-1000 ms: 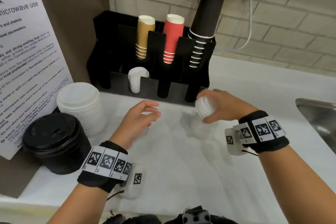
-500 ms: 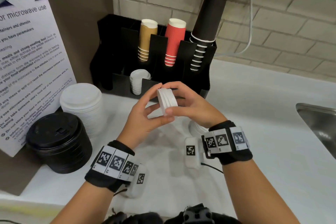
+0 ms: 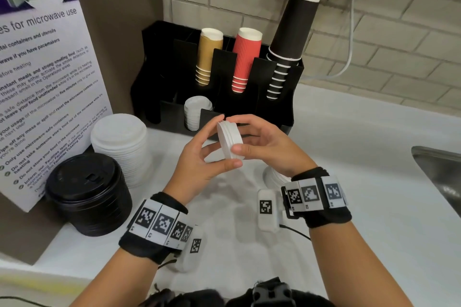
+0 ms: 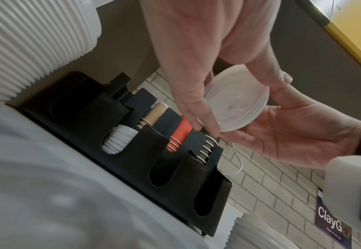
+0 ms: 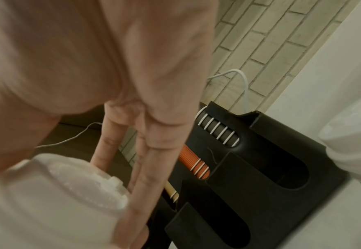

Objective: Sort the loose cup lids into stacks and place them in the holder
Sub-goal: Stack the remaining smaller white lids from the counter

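Both hands pinch a small lid stack on edge above the counter, just near of the holder.

Near to far: left hand w/ thumb under and fingers curled over the rim of the small white lids; right hand grips the other side, thumb at the near edge, fingers round the far rim. Neither hand spread, both clamped on the same stack, held off the counter. More lids sit on the counter under the right wrist. Left: black lid stack and big white lid stack. Far: holder, one front slot w/ small white lids, other front slots look empty. Risk: stack is on edge and only rim-pinched, so a loose grip or uneven squeeze could fan the lids apart and drop them; could also snag the slot wall going in.
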A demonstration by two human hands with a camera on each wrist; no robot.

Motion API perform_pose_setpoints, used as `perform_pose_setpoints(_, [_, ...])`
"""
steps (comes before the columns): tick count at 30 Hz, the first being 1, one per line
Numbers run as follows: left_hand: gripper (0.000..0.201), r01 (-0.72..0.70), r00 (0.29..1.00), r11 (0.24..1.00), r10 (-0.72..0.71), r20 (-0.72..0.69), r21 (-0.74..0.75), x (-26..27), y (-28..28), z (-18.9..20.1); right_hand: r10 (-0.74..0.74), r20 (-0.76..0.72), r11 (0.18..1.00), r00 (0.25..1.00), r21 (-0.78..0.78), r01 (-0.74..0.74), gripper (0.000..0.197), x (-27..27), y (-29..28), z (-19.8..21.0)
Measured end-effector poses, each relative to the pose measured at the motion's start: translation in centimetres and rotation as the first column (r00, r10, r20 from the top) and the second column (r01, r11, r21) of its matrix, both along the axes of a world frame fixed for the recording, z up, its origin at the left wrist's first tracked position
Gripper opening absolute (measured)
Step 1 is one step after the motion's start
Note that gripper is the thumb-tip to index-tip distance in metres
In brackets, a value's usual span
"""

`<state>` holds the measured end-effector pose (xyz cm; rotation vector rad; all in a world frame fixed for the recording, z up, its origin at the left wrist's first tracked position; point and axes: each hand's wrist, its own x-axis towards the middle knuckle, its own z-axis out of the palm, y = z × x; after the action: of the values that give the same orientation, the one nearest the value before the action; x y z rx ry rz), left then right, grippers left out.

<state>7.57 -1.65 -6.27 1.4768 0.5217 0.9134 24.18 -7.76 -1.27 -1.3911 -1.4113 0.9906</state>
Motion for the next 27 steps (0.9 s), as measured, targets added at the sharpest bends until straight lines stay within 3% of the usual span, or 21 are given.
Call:
perform_pose_setpoints(10, [0.09, -0.052, 0.998, 0.999, 0.053, -0.027, 0.013, -0.1, 1.0, -0.4, 0.017, 0.064, 1.0, 0.998, 0.006, -0.017, 0.052, -0.5, 1.6, 0.3])
perform_pose_setpoints(13, [0.098, -0.11, 0.994, 0.994, 0.11, -0.017, -0.008, -0.3, 1.8, -0.6, 0.055, 0.115, 0.998, 0.992, 0.004, -0.056, 0.053, -0.8, 3.5, 1.1])
perform_pose_setpoints(15, [0.104, -0.163, 0.986, 0.985, 0.161, -0.042, -0.057, -0.4, 2.4, -0.7, 0.051, 0.161, 0.998, 0.986, 0.038, -0.057, 0.053, -0.6, 5.5, 1.9])
perform_pose_setpoints(17, [0.092, -0.217, 0.974, 0.969, 0.207, -0.097, -0.115, -0.7, 2.8, -0.9, -0.028, 0.226, 0.992, 0.974, 0.126, -0.001, 0.053, -0.3, 8.1, 2.8])
perform_pose_setpoints(21, [0.041, -0.235, 0.95, 0.965, 0.202, -0.238, -0.119, -1.1, 3.1, -1.7, -0.182, 0.476, 0.973, 0.861, 0.211, 0.089, 0.057, 0.1, 14.3, 3.6])
perform_pose_setpoints(27, [0.023, -0.17, 0.941, 0.977, 0.122, -0.315, -0.131, -1.2, 3.4, -1.9, 0.004, 0.821, 1.0, 0.57, -0.018, 0.018, 0.062, -1.0, 20.2, 0.9])
